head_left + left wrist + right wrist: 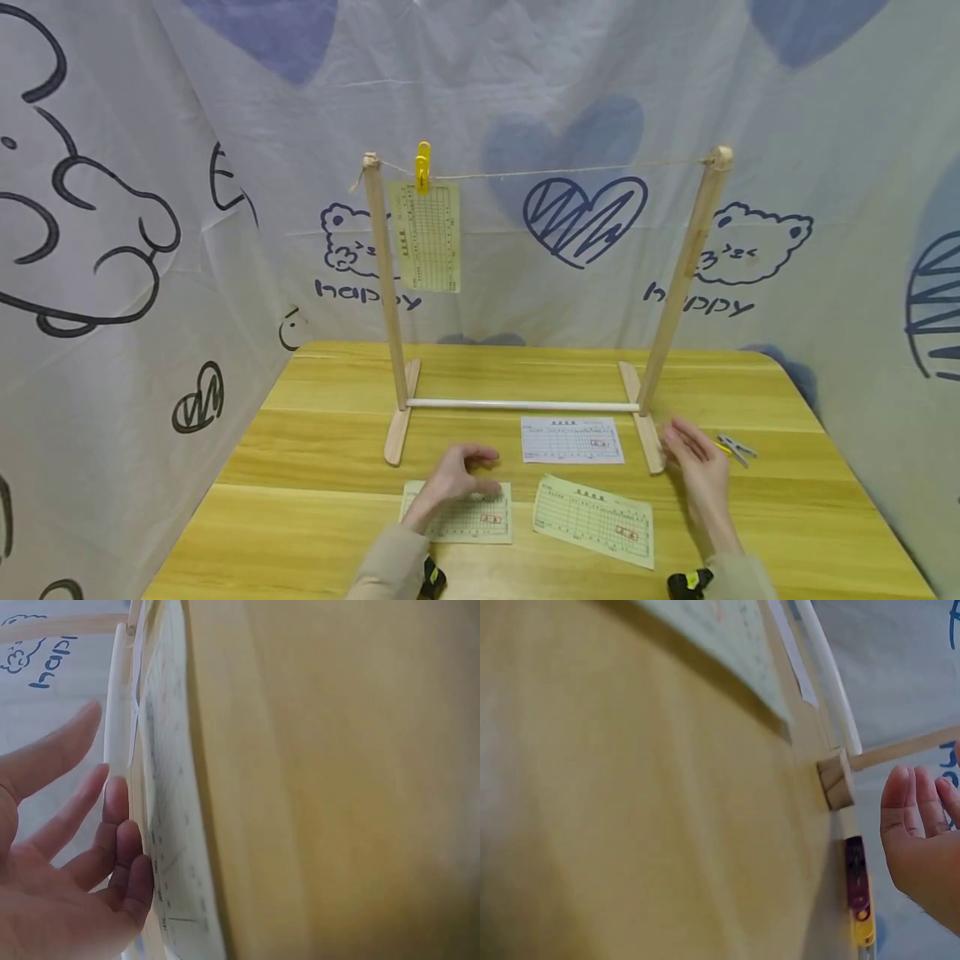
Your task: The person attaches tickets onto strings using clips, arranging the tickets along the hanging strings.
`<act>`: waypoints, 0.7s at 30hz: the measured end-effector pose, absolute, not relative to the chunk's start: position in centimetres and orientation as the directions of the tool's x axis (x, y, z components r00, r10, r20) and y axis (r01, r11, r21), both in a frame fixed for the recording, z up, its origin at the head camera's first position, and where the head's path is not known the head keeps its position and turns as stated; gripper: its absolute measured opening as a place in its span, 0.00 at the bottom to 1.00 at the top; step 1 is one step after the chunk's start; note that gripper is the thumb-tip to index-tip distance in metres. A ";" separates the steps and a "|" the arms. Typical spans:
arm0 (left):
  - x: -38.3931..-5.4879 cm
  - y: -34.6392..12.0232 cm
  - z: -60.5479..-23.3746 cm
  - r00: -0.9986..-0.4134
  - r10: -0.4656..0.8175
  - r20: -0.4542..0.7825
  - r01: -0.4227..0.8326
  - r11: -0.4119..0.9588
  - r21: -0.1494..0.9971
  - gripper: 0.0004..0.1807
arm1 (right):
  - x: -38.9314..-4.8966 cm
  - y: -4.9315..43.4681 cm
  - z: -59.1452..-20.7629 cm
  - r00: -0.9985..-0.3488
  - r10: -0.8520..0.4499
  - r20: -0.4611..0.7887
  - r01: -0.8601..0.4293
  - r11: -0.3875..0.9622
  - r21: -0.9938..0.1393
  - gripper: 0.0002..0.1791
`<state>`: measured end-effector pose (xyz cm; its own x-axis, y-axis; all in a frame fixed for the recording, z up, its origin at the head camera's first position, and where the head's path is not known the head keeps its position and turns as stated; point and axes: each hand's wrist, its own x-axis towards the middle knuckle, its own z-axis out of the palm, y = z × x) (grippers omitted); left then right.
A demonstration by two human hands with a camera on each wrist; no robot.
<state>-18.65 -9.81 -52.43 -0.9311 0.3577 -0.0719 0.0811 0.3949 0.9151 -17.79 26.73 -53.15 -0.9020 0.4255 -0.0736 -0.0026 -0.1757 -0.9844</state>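
My left hand (453,479) is over a pale green printed slip (456,529) at the front left, fingers loosely bent and holding nothing. In the left wrist view its thumb and fingers stand apart beside the slip's edge. Beside the rack's right foot (643,425) is my right hand (699,471), fingers relaxed around no object. To its right lie a grey clothespin (738,450) and a yellow one (722,447); the right wrist view shows a dark purple clothespin (856,874) too. A second green slip (596,523) lies slanted between the hands, with a white slip (572,442) behind it.
A wooden rack with two posts (686,275) and a white crossbar (517,405) stands toward the table's back. From its string (555,172) a green slip (431,242) hangs by a yellow clothespin (423,171). Printed cloth (480,100) surrounds the wooden table (300,467).
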 end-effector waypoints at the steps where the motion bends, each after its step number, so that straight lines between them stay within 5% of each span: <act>1: -18.6 -9.9 -52.4 -0.927 0.368 -0.075 0.088 0.407 0.909 0.26 | -17.7 26.8 -53.3 -0.899 0.430 -0.086 0.005 -0.185 -0.983 0.15; 10: -18.6 -10.0 -52.5 -0.899 0.414 -0.145 0.109 0.531 0.840 0.32 | -17.5 27.5 -53.9 -0.887 0.440 -0.143 0.032 -0.249 -0.968 0.20; 14: -18.7 -9.9 -52.5 -0.907 0.393 -0.150 0.128 0.598 0.791 0.31 | -17.3 27.8 -54.2 -0.890 0.431 -0.152 0.034 -0.268 -0.963 0.17; 21: -19.0 -9.9 -52.5 -0.937 0.315 -0.152 0.091 0.639 0.764 0.27 | -17.4 28.0 -54.8 -0.889 0.425 -0.173 0.081 -0.226 -0.971 0.26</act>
